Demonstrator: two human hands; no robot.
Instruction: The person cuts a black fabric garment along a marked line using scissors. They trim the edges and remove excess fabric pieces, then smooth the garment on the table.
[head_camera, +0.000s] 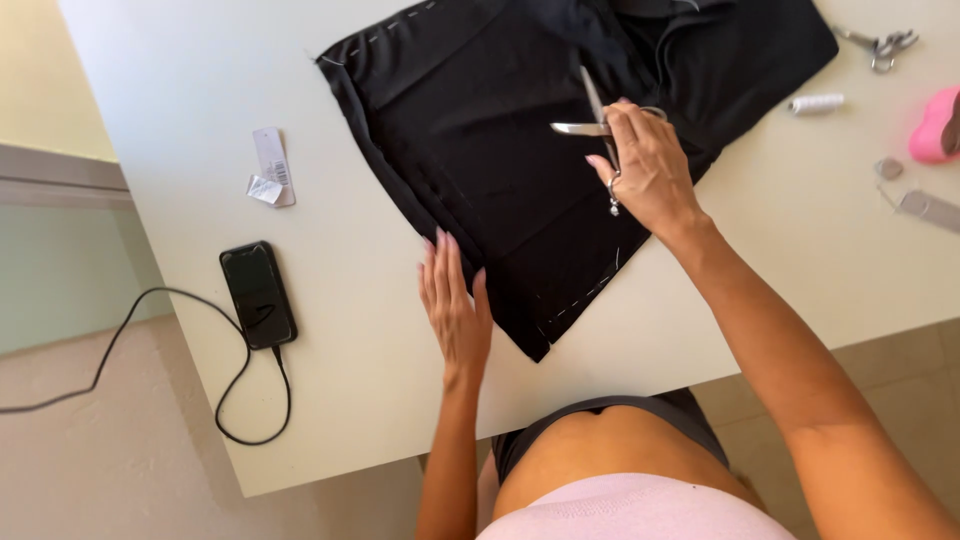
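Bright, even daylight across a pale table (350, 330), brightest toward the top right corner, with only soft, faint shadows under the left hand (455, 310) and beside the black fabric (480, 150), whose folds sink into near-featureless dark; slight wide-angle bending at the edges, mild motion softness overall.

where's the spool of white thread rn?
In the head view, the spool of white thread lies on the table's far right part, just beyond the black fabric, between it and the pink object.

I note a black phone (258, 294) with cable (120, 340), paper tag (272, 166), white thread spool (816, 103), pink object (935, 125), small snips (880, 45).
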